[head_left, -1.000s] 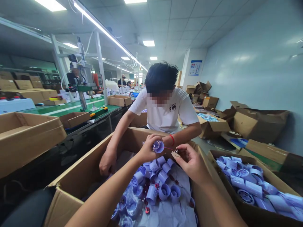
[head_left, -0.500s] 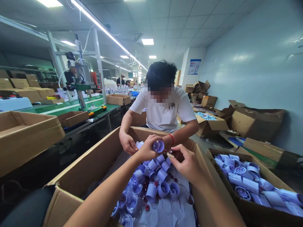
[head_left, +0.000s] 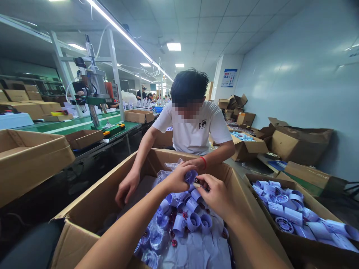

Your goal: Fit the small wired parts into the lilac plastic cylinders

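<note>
At far left, an open cardboard box [head_left: 36, 164], tan and tilted in view. Next, a green conveyor [head_left: 67, 126] bearing a press machine [head_left: 97, 86], with a shallow carton [head_left: 84, 139] at the near edge. Farther right, below the machine line, a co-worker's lowered hand [head_left: 127, 188] — fingers bent downward inside a large carton [head_left: 89, 200], over a pale sheet. Beyond the carton, a seated person [head_left: 190, 127] in a white T-shirt, head bowed, with a red wristband [head_left: 203, 161] on the arm at right; cannot tell how the fingers of that arm stand.

In the middle, above the large carton, wrapped around a lilac cup [head_left: 191, 176] with the open end in view: the left hand [head_left: 178, 179], fingers curled against the cup's side. Just right of the cup, close to the rim, pinching a small dark part [head_left: 197, 180] and a pale piece between thumb and fingers: the right hand [head_left: 214, 192]. Underneath, a heap of lilac cups [head_left: 193, 221], some in clear plastic, with small red parts [head_left: 174, 243] scattered among them.

At right, a second carton [head_left: 252, 209] full of similar lilac pieces [head_left: 293, 215]; behind, more open cartons [head_left: 300, 145] near a pale wall [head_left: 294, 86].
</note>
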A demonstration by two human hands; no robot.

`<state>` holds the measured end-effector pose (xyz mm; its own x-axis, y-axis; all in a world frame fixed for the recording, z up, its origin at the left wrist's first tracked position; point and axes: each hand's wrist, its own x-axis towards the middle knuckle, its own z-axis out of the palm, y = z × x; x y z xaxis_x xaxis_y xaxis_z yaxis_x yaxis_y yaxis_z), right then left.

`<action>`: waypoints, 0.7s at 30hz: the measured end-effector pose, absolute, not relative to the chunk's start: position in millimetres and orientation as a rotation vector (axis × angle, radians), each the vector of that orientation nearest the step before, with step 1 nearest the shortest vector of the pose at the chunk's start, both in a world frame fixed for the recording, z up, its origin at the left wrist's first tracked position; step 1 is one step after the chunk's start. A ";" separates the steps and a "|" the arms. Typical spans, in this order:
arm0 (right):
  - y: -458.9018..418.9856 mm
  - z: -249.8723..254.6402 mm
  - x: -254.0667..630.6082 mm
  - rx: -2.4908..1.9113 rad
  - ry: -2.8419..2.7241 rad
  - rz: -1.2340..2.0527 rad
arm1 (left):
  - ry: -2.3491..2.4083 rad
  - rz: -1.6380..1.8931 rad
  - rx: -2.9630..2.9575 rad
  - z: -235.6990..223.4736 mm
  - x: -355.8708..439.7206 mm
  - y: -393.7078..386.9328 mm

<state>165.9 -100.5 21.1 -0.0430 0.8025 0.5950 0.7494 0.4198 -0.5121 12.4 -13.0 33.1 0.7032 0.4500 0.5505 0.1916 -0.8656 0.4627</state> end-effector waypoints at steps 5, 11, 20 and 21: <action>-99.5 17.7 164.1 -1.418 -1.810 -0.017 | 0.541 0.926 2.571 34.4 14.1 -17.3; -100.8 15.0 160.0 -1.524 -1.822 -0.145 | 0.385 0.892 2.566 29.4 19.3 -21.1; -106.6 19.5 151.7 -1.715 -1.852 -0.251 | 0.400 0.832 2.585 24.7 23.1 -27.6; -107.0 19.7 150.7 -1.727 -1.863 -0.260 | 0.405 0.824 2.582 24.1 23.1 -28.0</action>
